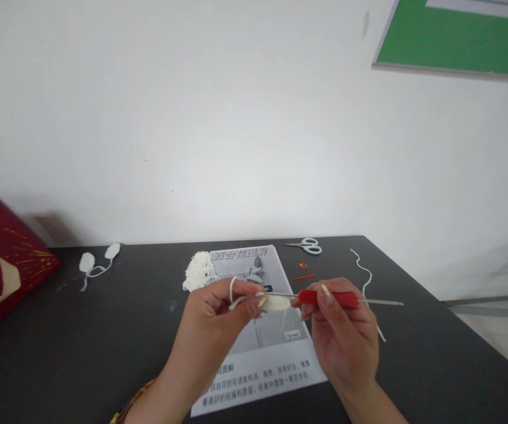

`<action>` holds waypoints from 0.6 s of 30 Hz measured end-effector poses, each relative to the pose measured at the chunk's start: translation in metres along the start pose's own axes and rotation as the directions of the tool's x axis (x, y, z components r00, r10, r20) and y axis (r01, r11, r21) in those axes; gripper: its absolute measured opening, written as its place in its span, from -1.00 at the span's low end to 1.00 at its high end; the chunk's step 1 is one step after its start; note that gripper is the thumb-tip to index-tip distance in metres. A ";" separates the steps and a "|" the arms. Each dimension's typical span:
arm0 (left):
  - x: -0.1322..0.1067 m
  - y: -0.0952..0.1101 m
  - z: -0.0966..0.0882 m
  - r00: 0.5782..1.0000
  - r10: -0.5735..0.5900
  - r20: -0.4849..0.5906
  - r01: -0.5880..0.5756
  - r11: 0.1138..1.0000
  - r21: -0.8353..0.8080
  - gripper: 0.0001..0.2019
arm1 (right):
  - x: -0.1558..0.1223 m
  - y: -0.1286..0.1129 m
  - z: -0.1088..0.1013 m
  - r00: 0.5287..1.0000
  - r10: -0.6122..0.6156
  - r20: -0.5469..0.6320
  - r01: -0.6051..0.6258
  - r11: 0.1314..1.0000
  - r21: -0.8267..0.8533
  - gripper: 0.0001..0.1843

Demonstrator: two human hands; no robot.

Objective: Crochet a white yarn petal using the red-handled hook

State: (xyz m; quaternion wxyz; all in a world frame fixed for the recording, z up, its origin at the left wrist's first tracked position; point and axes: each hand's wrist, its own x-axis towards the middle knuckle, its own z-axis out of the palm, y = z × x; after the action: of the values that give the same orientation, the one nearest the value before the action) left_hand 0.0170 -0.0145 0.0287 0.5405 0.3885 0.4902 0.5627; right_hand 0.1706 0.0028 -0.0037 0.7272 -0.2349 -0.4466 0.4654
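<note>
My left hand (223, 321) pinches a small white crochet piece (277, 302) between thumb and forefinger, with a strand of white yarn (231, 287) looped round the forefinger. In my right hand (342, 333) is a crochet hook (329, 298) with a red grip, held between thumb and fingers. Its metal shaft points left to the top edge of the piece, by my left fingertips. Whether the hook tip sits inside a stitch is hidden by those fingers. A tangled heap of white yarn (199, 270) lies just beyond my left hand.
Under my hands a printed sheet (254, 383) lies on the dark table (148, 341). Scissors (310, 245), an orange stitch marker (303, 265) and a red-orange needle (304, 277) lie beyond. Two white crocheted pieces (86, 262) are left, near a red box (6, 259); a loose yarn strand (366, 274) is right.
</note>
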 end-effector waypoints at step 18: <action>-0.007 -0.001 0.007 1.000 -0.002 -0.004 0.002 0.997 -0.076 -0.83 | 0.004 0.001 0.000 0.935 0.353 -0.029 -0.336 0.910 0.242 -0.83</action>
State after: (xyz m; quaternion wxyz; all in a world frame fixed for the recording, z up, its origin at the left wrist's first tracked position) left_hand 0.0247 -0.0203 0.0299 0.5543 0.3662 0.4700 0.5812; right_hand 0.1710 0.0068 -0.0024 0.6717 -0.2397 -0.3141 0.6267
